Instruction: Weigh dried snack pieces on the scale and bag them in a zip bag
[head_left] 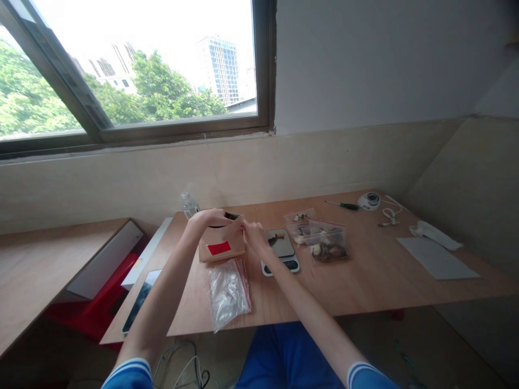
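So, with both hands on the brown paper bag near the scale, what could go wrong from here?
1. The brown paper bag is held by the left hand and right hand right beside the scale; a tip could spill contents or knock the piece on the scale.
2. The empty plastic bag lies at the table edge and may slide off.
3. The phone overhangs the left edge.

The open top of the brown bag point(221, 243) is covered by the left hand point(206, 218), and its right edge by the right hand point(253, 235). The display and buttons of the scale point(280, 252) are too small to be read. The contents of the 2 clear bags point(320, 237) cannot be identified. Both arms are cut off at the bottom edge.
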Motion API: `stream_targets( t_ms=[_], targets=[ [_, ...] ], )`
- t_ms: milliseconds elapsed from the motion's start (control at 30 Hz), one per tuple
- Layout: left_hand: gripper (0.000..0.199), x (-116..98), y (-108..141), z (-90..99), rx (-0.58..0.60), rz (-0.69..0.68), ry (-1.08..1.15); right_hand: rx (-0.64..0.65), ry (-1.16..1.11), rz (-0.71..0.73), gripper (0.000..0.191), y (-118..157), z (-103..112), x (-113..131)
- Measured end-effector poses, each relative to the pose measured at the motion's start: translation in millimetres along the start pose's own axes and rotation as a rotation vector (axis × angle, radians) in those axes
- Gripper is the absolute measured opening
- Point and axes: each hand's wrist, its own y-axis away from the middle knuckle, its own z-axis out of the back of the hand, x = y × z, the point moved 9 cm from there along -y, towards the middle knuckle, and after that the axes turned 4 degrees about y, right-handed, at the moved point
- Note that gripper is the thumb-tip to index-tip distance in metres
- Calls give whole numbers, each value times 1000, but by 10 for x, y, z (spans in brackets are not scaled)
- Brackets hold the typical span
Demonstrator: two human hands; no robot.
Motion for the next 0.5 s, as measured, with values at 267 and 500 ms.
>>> stream_targets(
  t_ms=[267, 500],
  targets=[
    [45, 13, -35, 51, 15, 41, -33, 19, 23, 12, 40, 2, 32, 26],
    [37, -20, 63, 57, 62, -64, 173, 13, 16, 5, 41, -7, 58, -39]
  ],
)
